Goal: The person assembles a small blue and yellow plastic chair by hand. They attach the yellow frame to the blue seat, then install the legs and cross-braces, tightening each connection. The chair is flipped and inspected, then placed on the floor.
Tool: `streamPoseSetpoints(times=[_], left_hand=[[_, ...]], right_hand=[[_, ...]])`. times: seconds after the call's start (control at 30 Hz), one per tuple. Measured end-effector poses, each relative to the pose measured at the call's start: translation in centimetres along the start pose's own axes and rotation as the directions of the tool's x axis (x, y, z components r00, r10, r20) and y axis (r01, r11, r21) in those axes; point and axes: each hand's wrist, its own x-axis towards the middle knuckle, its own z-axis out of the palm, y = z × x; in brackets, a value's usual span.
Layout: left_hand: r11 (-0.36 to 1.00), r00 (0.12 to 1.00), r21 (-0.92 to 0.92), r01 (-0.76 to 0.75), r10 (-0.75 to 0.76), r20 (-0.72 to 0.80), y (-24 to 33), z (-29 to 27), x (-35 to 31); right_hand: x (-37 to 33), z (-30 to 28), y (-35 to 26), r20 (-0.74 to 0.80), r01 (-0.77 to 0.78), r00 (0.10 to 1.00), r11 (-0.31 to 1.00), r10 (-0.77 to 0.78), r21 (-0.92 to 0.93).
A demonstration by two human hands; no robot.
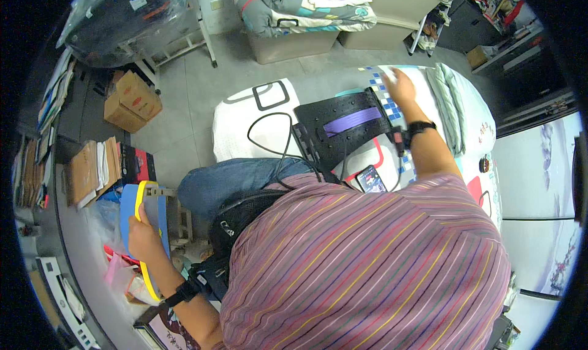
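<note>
At the lower left, my left hand [144,236] is closed around the yellow rim of a blue, rounded panel [129,218]; what larger object it belongs to cannot be made out. My right hand [401,87] reaches over the bed, fingers apart, beside a strip of blue checks [387,103] on the white bedding. White shows between its thumb and fingers and looks like the bedding. Below that hand lies a black, studded flat piece [349,144] with a purple band [352,122] across it. A black cable [250,129] loops from it toward my lap.
A lit phone [370,179] lies on the bed near my body. A folded pale green quilt [450,108] is at right. Storage bins [294,46] with folded bedding stand beyond. Cardboard boxes [133,102] and stacked papers [92,169] are at left.
</note>
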Motion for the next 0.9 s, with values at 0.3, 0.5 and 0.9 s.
streamPoseSetpoints(times=[0.3,0.5,0.9], left_hand=[[1.000,0.997,0.029,-0.007,0.005,0.076,-0.1,-0.3,0.1],[0.998,0.985,0.025,0.060,-0.063,0.162,0.1,-1.1,-0.1],[0.996,0.997,-0.040,0.081,-0.081,-0.001,-0.2,-0.2,-0.6]], right_hand=[[-20.0,2.4,25.9,0.372,-0.813,0.358,0.482,0.857,-0.327],[-26.7,5.5,13.1,0.235,-0.939,-0.056,0.029,0.970,-0.344],[-25.8,2.5,-0.1,0.641,-0.091,0.754,0.989,0.145,-0.116]])
